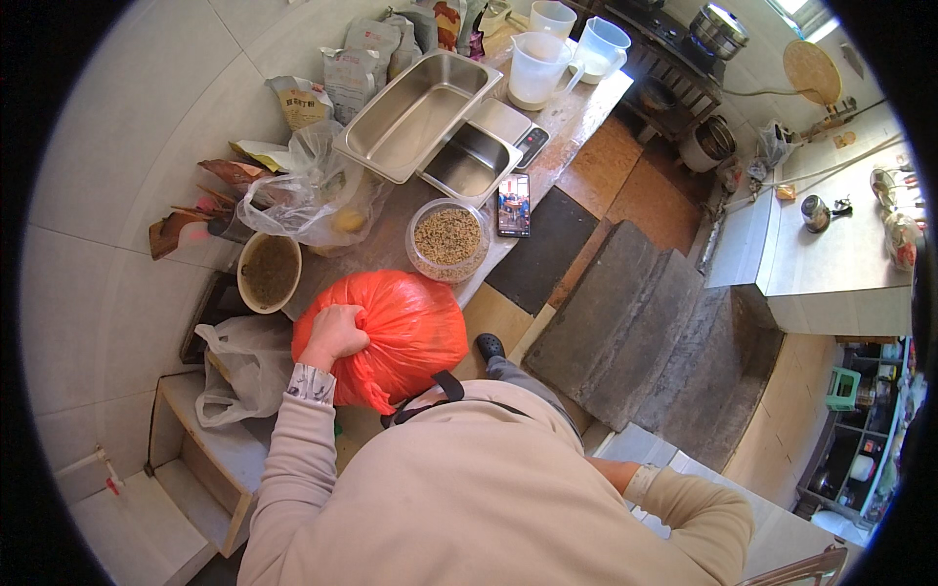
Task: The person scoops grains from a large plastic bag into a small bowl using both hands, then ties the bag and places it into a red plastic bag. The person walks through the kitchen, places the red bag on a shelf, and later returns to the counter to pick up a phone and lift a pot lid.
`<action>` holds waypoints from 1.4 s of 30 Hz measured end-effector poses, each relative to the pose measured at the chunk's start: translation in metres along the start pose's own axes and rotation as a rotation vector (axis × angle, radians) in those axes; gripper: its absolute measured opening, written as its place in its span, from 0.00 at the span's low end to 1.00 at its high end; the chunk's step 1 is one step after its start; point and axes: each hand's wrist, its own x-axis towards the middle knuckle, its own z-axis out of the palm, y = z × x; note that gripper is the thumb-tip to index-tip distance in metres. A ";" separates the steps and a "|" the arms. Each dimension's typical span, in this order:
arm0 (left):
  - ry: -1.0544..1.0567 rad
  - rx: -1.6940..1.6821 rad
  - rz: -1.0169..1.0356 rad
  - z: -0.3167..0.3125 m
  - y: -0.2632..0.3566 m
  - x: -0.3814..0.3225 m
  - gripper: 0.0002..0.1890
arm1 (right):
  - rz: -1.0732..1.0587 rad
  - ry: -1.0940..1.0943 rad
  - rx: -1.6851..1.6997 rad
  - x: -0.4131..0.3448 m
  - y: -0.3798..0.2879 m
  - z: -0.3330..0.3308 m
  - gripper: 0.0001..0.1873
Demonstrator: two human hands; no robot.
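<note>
My left hand (pixel 335 333) is closed around the gathered neck of a full, rounded red plastic bag (pixel 421 322). The bag is at the near end of the worktop, against my front, and its contents are hidden. Only the wrist of my right arm shows beside my waist; the hand itself is hidden behind my body. Just beyond the bag is a clear round plastic tub (pixel 447 238) of small tan granules. A bowl of brownish liquid (pixel 270 272) stands to the bag's left. Beside the tub, a smartphone (pixel 514 212) with a lit screen lies at the worktop's edge.
Two steel pans (pixel 421 113) (pixel 469 161) and a digital scale (pixel 531 143) lie farther along. Beyond them stand plastic measuring jugs (pixel 538 69). Foil packets (pixel 352 80) line the wall. A pot (pixel 718 31) sits over a lit burner. Dark steps (pixel 623 322) lie to the right.
</note>
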 end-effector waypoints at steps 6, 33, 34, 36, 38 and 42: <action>-0.014 -0.011 -0.006 -0.002 0.000 0.001 0.22 | -0.010 0.001 0.020 0.000 -0.004 -0.005 0.18; -0.005 -0.027 0.015 0.000 -0.003 0.003 0.21 | -0.061 0.050 0.031 0.002 0.001 -0.004 0.19; -0.001 -0.038 0.017 0.000 -0.003 0.002 0.20 | -0.051 0.032 0.023 0.002 0.002 -0.005 0.19; 0.007 -0.034 0.021 0.000 -0.003 0.002 0.20 | -0.023 0.007 0.012 0.002 0.001 -0.008 0.19; 0.010 -0.051 0.016 0.000 -0.002 0.001 0.20 | 0.009 -0.011 0.004 0.002 -0.004 -0.014 0.19; 0.027 -0.049 -0.011 0.002 -0.001 -0.003 0.20 | 0.119 -0.099 -0.105 0.003 -0.029 -0.043 0.16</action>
